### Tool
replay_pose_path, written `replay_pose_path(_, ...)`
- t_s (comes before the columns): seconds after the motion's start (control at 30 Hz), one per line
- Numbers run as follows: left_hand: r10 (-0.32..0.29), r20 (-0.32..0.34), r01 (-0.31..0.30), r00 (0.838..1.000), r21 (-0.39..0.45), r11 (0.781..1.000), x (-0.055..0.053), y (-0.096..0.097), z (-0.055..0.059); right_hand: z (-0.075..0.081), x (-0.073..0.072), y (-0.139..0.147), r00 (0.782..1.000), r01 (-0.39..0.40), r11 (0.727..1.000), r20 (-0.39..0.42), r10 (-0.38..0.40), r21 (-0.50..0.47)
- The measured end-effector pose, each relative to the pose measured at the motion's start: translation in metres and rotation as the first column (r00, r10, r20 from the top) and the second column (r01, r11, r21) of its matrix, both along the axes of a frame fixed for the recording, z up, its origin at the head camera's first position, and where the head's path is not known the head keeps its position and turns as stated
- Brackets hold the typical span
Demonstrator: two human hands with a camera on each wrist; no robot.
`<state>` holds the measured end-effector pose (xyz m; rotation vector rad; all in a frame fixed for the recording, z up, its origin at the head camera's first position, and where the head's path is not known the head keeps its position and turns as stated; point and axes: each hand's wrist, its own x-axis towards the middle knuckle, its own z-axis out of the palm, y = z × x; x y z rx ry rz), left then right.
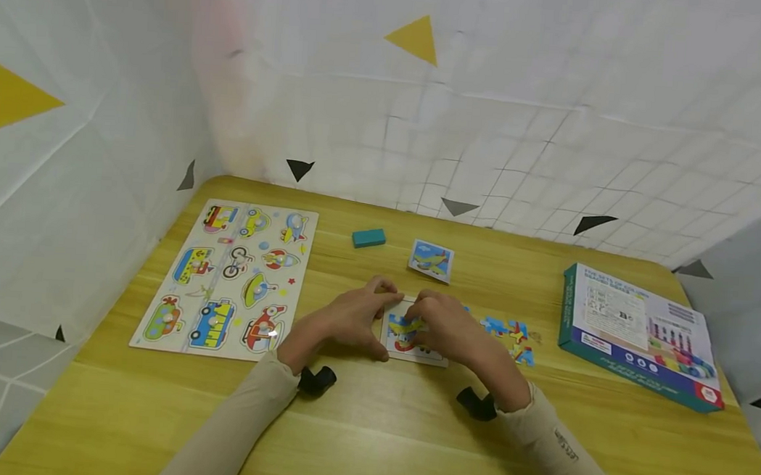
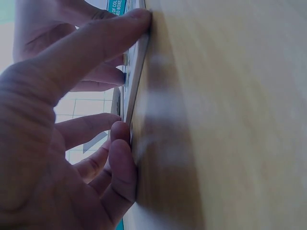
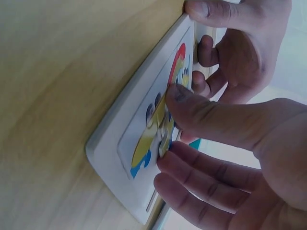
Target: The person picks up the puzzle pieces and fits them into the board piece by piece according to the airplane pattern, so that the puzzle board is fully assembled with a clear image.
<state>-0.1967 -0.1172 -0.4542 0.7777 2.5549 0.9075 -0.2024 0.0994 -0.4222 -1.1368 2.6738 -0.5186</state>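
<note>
piece (image 3: 165, 140) and board (image 3: 108, 149) look light and stiff, best held by their edges: my right hand (image 1: 448, 327) pinches one, my left hand (image 1: 351, 316) grips the other.

The left sleeve (image 1: 232, 421) and right sleeve (image 1: 572, 467) are beige; dark lettering (image 1: 565, 443), perhaps beginning "Let's", marks the right one. A stubby black fitting (image 1: 317, 381) juts from each.
</note>
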Motion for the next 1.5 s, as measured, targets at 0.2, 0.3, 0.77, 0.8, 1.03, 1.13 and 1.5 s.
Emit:
replay_pose_path(0.2, 0.004, -0.001, -0.004, 1.0, 0.001, 1.0, 0.0, 0.0, -0.001, 0.001, 0.006, -0.003, 0.996, 0.014, 0.998, -0.085, -0.009, 0.054)
replay_pose_path(0.3, 0.001, -0.002, -0.001, 1.0, 0.005, 1.0, 0.0, 0.0, -0.001, 0.0, 0.008, -0.004, 0.993, 0.014, 0.998, -0.122, -0.006, 0.065)
replay_pose_path(0.77, 0.002, -0.004, -0.002, 1.0, -0.009, 1.0, 0.001, 0.002, 0.0, -0.001, 0.01, 0.013, 0.996, 0.093, 0.99, 0.006, -0.093, -0.105)
replay_pose_path(0.8, 0.006, -0.001, -0.006, 1.0, -0.01, 1.0, 0.001, 0.002, 0.0, -0.001, 0.01, 0.015, 0.996, 0.088, 0.989, -0.012, -0.09, -0.116)
replay_pose_path(1.03, 0.008, -0.007, -0.008, 1.0, -0.043, 0.999, 0.001, 0.002, 0.002, 0.002, 0.013, 0.026, 0.993, 0.072, 0.984, -0.081, -0.086, -0.164)
replay_pose_path(1.13, 0.006, -0.011, -0.007, 1.0, -0.051, 0.999, 0.001, 0.002, 0.003, 0.001, 0.017, 0.032, 0.99, 0.088, 0.984, -0.093, -0.103, -0.156)
replay_pose_path(1.5, 0.011, -0.012, -0.011, 1.0, -0.039, 0.999, 0.001, 0.002, 0.0, 0.002, 0.034, 0.056, 0.979, 0.125, 0.979, -0.138, -0.148, -0.161)
